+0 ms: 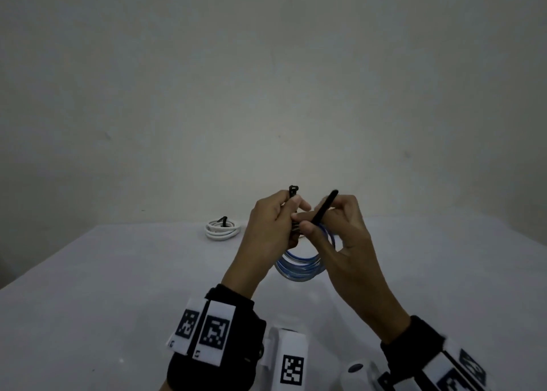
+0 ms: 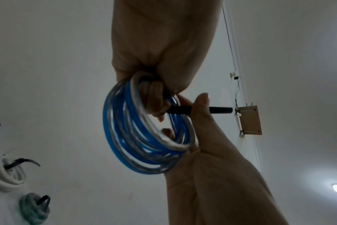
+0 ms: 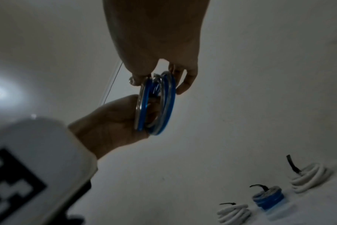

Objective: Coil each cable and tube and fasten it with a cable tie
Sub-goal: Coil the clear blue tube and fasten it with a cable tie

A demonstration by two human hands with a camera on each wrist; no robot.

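A coil of blue and clear tube hangs in the air above the white table. My left hand grips the top of the coil, and the head end of a black cable tie sticks up from its fingers. My right hand pinches the tie's tail between thumb and fingers, just right of the coil. In the right wrist view the coil shows edge-on between both hands. Where the tie passes round the tube is hidden by fingers.
A white coiled cable with a black tie lies at the table's far side. The wrist views show more tied coils on the table: white, blue, white and a teal one.
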